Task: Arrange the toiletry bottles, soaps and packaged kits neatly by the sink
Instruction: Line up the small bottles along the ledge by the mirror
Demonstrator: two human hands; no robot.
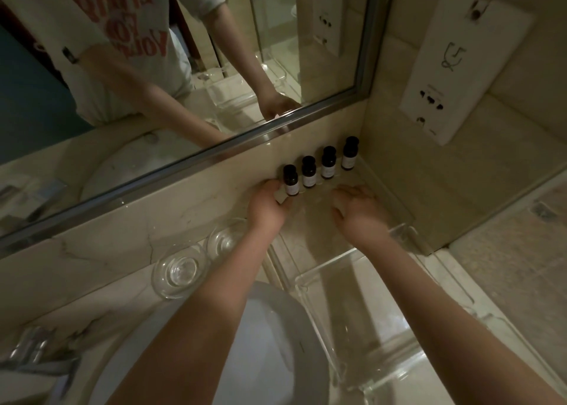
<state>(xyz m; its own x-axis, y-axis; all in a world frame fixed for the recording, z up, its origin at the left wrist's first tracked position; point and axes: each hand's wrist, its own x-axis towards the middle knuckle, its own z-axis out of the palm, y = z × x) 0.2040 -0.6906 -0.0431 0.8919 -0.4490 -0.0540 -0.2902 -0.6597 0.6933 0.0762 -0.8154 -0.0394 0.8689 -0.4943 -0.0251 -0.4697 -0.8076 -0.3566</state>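
marble counter (129,291) at centre: clear tray (399,231), four dark bottles (308,173) in a row; my left hand (268,203) pinches its rim, my right hand (356,205) curls inside, hold unclear.

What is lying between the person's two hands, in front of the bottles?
In the head view, nothing stands between the left hand and the right hand: only the bare floor of the clear tray. The four bottles stand behind.

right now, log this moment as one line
phase: arranging | four bottles upright in row at tray back | left hand at leftmost bottle | right hand over tray, palm down | grips unclear
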